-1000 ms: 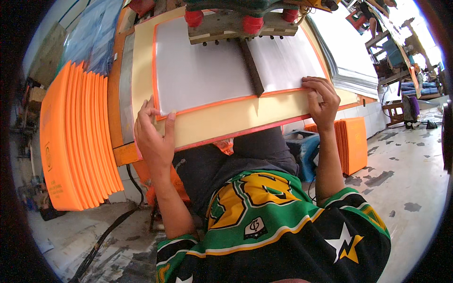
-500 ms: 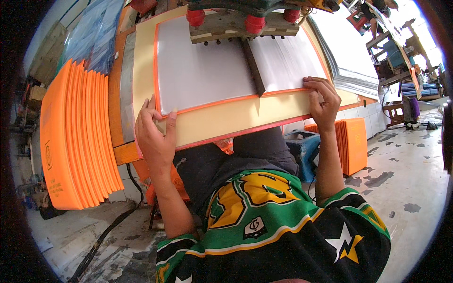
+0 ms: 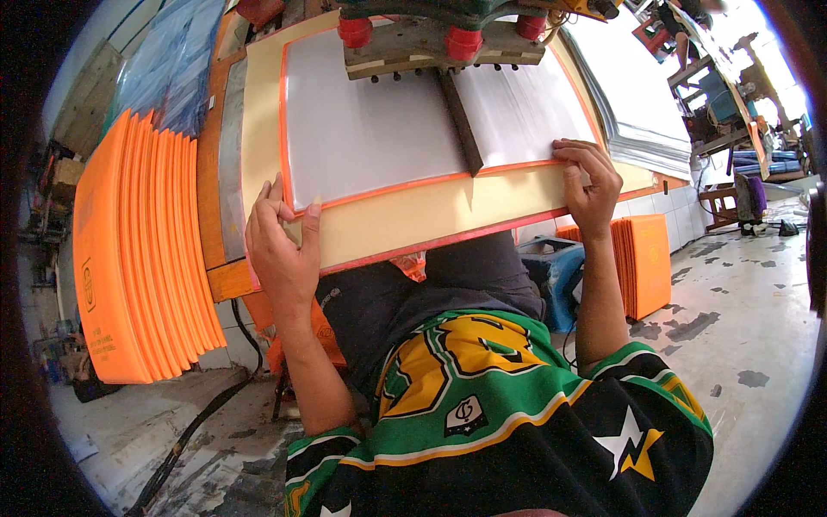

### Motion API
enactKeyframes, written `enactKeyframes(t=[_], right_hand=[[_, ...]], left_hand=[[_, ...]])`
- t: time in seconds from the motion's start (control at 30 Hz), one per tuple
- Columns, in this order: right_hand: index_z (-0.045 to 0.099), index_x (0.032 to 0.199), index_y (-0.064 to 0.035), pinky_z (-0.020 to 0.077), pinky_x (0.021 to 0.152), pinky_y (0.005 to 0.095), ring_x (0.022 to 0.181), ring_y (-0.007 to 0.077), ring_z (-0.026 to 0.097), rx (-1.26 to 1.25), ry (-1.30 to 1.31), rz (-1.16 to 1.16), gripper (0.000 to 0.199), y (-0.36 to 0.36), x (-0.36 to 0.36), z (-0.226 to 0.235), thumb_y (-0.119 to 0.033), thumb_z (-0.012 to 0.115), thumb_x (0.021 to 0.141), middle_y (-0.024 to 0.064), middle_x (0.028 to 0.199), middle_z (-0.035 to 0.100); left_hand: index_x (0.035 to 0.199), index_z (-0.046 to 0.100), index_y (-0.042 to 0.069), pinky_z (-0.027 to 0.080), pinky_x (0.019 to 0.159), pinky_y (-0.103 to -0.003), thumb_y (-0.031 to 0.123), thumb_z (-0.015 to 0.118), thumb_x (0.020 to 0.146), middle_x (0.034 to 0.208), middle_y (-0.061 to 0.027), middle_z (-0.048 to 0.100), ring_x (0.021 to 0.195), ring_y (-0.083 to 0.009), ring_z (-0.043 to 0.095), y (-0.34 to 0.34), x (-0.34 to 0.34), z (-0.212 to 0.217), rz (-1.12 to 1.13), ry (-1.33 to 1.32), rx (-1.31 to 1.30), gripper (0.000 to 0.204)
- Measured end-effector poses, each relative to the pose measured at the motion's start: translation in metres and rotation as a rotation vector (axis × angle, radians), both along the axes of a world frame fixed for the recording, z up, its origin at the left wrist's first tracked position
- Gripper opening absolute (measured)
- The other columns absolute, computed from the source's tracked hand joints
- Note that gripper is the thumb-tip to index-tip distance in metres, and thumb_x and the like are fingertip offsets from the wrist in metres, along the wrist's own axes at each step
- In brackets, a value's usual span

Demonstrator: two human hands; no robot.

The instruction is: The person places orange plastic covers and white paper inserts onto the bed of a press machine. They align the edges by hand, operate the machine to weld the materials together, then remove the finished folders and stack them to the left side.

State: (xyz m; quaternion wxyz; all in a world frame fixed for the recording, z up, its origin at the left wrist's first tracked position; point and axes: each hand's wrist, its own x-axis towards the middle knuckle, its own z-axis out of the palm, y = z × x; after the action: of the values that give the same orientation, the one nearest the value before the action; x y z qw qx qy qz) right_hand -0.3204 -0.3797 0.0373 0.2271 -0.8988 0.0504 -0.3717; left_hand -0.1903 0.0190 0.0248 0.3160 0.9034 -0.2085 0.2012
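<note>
Both hands of a seated person lay at the near margin of an orange-edged, glossy greyish-white rectangular sheet point(image 3: 370, 121), clock positions being read from its centre. The sheet rested on a cream-yellow flat board point(image 3: 413, 211) with a red near edge. At 8 o'clock, the left hand point(image 3: 286, 246) touched the sheet's near-left corner; its thumb and fingers were spread apart, unclenched, along the two adjoining edges. At 4 o'clock, the right hand point(image 3: 593, 189) had its bent fingertips at the near edge, close to the corner; whether they pinched it or merely rested there could not be told. A narrow, dark, straight strip point(image 3: 463, 129) reached over the sheet between the hands, from a machine head point(image 3: 448, 56) with red cylindrical fittings at 12 o'clock. A fanned stack of bright orange printed folders point(image 3: 146, 258) stood at 8 o'clock, beyond the left hand, with translucent bluish plastic sheets point(image 3: 177, 69) toward 10 o'clock. A pile of white sheets point(image 3: 637, 112) lay at 3 o'clock; a second orange stack point(image 3: 644, 267) stood lower, toward 4 o'clock.
</note>
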Motion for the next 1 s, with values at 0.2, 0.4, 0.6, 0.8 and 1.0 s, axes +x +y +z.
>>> enactKeyframes(t=[0.2,0.4,0.6,0.8,1.0], right_hand=[[0.078,0.093,0.0038,0.0567,0.097,0.04,0.104,0.0293,0.076,0.013,0.001,0.01,0.022,-0.0002,0.0002,-0.0006,0.0,0.058,0.086,0.0163,0.102,0.08],[0.078,0.093,0.0038,0.0568,0.098,0.0407,0.104,0.0296,0.076,0.013,0.001,0.011,0.023,-0.0019,0.0002,-0.0023,-0.001,0.057,0.085,0.0165,0.102,0.08],[0.078,0.093,0.0035,0.0571,0.097,0.041,0.104,0.0292,0.076,0.006,-0.002,0.005,0.023,-0.002,0.0005,-0.0026,-0.001,0.057,0.085,0.0165,0.102,0.08],[0.078,0.092,0.0037,0.0573,0.097,0.0406,0.103,0.029,0.076,0.005,-0.003,0.004,0.023,-0.0014,0.0001,-0.0022,-0.001,0.057,0.085,0.0164,0.102,0.08],[0.078,0.093,0.0038,0.0573,0.096,0.0403,0.103,0.0288,0.076,0.009,0.003,0.002,0.022,-0.0024,0.0001,-0.003,-0.001,0.058,0.085,0.0163,0.102,0.08]], left_hand=[[0.102,0.048,0.004,0.04,0.112,-0.051,0.031,0.071,0.101,0.144,-0.0262,0.062,0.137,-0.044,0.054,0.0,-0.0008,0.0002,0.007,0.014,-0.002,0.036],[0.104,0.049,0.003,0.04,0.112,-0.051,0.031,0.071,0.1,0.144,-0.0258,0.062,0.137,-0.0438,0.054,0.0002,-0.0004,-0.0009,0.014,0.016,0.004,0.035],[0.1,0.047,0.005,0.041,0.111,-0.052,0.03,0.071,0.1,0.144,-0.0288,0.061,0.136,-0.0451,0.055,-0.0005,-0.0006,0.0002,0.007,0.026,-0.02,0.035],[0.098,0.046,0.006,0.041,0.112,-0.051,0.03,0.072,0.1,0.144,-0.0292,0.061,0.135,-0.0452,0.056,-0.0006,-0.0004,0.0004,0.015,0.015,-0.011,0.035],[0.093,0.045,0.009,0.041,0.112,-0.053,0.032,0.073,0.1,0.138,-0.0259,0.067,0.138,-0.0431,0.056,-0.0013,0.0007,-0.0001,0.028,0.016,-0.016,0.037]])
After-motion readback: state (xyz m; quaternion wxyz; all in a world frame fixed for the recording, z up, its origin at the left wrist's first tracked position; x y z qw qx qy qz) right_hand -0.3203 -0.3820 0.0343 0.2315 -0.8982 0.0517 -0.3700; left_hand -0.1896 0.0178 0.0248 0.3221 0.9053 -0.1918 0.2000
